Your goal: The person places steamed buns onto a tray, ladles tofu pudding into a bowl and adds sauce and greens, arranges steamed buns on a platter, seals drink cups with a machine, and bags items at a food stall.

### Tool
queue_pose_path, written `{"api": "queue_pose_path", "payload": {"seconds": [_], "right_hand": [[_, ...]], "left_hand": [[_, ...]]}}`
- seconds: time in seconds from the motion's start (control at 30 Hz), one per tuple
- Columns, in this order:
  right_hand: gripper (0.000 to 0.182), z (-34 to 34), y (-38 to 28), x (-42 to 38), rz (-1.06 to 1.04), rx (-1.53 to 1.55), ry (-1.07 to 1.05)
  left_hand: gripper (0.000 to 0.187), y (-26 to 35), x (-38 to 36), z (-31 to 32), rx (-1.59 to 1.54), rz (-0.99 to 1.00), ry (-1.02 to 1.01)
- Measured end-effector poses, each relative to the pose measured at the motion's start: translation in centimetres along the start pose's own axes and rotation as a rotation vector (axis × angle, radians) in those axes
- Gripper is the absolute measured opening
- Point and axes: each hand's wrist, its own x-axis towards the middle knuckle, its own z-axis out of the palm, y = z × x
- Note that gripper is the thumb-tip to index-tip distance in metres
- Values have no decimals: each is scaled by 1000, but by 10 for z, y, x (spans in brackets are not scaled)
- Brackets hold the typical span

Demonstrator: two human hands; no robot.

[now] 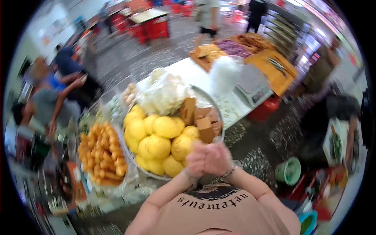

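My left hand (197, 159) and my right hand (218, 158) are together in front of my chest, touching each other at the lower right rim of a big round metal tray (220, 117). Both are blurred, and whether anything is between them cannot be made out. The tray holds several round yellow items (159, 146), several brown blocks (205, 130) and a clear plastic bag (162, 92) with pale contents. Left of the tray lies a heap of golden-brown elongated pieces (102, 150).
A scale (254, 92) stands beyond the tray on the white table (188, 70), near a wooden board (270, 64) with tongs. A green bucket (288, 171) is on the right. People stand at the left, the far side and the right.
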Motion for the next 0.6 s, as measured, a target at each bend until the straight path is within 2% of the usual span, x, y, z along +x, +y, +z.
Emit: {"api": "queue_pose_path", "payload": {"seconds": [0.07,0.13,0.17,0.2,0.23,0.3,0.33,0.4,0.43,0.47,0.53,0.6], "right_hand": [[77,-1,-22,-18,-339,-367,288],[76,5,-59,-36,-483,-377,224],[75,4,-81,-47,-516,-393,218],[74,2,-98,-58,-562,-407,220],[74,4,-110,-66,-511,-398,229],[71,11,-134,-82,-584,-578,273],[71,11,-143,-84,-576,-585,272],[67,14,-156,-92,-615,-621,299],[65,17,-163,-95,-595,-604,315],[64,18,-169,-97,-577,-574,324],[64,22,-177,-98,-600,-633,373],[62,20,-182,-102,-602,-627,362]], "left_hand": [[39,9,-2,19,22,61,-415],[47,-5,7,19,-987,157,-1196],[52,-10,8,13,-1572,231,-1482],[57,-10,2,5,-2195,344,-1684],[57,-5,-6,-7,-2223,283,-1651],[49,10,-28,-29,-1951,780,-1445],[49,21,-38,-31,-1962,776,-1438],[42,42,-57,-37,-1778,960,-1204],[36,45,-64,-44,-1842,908,-1192],[30,50,-64,-41,-1617,988,-1161],[25,53,-71,-40,-1533,1089,-788],[27,56,-75,-47,-1504,1097,-834]]}}
